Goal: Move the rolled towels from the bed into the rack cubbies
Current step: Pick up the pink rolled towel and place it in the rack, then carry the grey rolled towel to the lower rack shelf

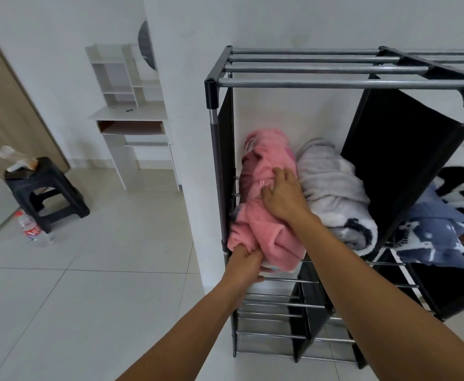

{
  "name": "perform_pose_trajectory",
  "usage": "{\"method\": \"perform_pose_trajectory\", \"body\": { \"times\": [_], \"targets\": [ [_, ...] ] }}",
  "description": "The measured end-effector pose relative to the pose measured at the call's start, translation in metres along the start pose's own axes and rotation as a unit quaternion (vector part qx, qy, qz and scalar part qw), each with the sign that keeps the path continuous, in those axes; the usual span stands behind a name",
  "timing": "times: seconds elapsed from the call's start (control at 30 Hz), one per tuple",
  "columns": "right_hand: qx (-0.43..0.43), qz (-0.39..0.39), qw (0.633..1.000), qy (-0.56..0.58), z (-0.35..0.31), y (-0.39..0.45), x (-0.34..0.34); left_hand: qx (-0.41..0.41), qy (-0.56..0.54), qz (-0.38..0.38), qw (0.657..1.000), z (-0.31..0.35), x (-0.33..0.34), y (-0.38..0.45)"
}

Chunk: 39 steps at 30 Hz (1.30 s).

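A pink rolled towel [264,160] lies in the left cubby of the black metal rack [335,83], its near end hanging over the front rail. My left hand [246,264] grips that near end from below. My right hand [284,198] rests flat on top of the pink roll, fingers spread. A grey-white rolled towel [332,188] lies beside it in the same cubby, on the right. A blue patterned towel [431,235] sits in the neighbouring cubby past a black fabric divider.
Lower rack shelves of metal bars [269,314] hold nothing visible. To the left are tiled floor, a black stool [46,193] with items on it, a plastic bottle [34,232] and a white desk unit [132,116] against the wall.
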State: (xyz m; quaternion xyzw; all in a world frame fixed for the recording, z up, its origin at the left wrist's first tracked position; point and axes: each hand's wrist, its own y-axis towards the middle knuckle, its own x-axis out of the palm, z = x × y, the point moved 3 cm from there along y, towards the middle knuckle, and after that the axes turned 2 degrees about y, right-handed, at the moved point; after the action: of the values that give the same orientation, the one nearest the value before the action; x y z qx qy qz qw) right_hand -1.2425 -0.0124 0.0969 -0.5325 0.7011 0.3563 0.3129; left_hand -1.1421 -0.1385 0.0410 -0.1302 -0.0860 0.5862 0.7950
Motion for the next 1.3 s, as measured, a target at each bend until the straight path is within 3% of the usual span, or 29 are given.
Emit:
{"method": "perform_pose_trajectory", "body": {
  "times": [0.17,0.33,0.5,0.63,0.77,0.87,1.07,1.3],
  "targets": [
    [-0.007,-0.002,1.000,0.012,-0.010,-0.022,-0.012,0.027,0.014,0.016,0.999,-0.049,0.000,-0.011],
    [-0.008,0.056,0.987,0.153,0.013,-0.121,-0.040,-0.124,0.126,-0.107,0.978,-0.122,0.015,-0.017],
    [0.182,0.079,0.957,0.212,0.100,-0.244,-0.038,-0.130,0.212,-0.189,0.950,-0.125,0.067,-0.021],
    [0.354,0.131,0.904,0.201,0.166,-0.362,-0.046,-0.104,0.259,-0.280,0.919,-0.119,0.151,-0.055],
    [0.500,0.249,0.770,0.307,0.195,-0.528,-0.069,-0.071,0.303,-0.418,0.853,-0.133,0.248,-0.149],
    [0.571,0.326,0.662,0.359,0.190,-0.663,-0.080,-0.045,0.345,-0.518,0.781,-0.158,0.312,-0.248],
    [0.620,0.522,0.466,0.354,0.124,-0.905,-0.085,0.022,0.420,-0.697,0.581,-0.224,0.380,-0.482],
    [0.627,0.682,0.227,0.302,0.043,-1.101,-0.046,0.072,0.471,-0.793,0.380,-0.299,0.400,-0.698]
  ]
}}
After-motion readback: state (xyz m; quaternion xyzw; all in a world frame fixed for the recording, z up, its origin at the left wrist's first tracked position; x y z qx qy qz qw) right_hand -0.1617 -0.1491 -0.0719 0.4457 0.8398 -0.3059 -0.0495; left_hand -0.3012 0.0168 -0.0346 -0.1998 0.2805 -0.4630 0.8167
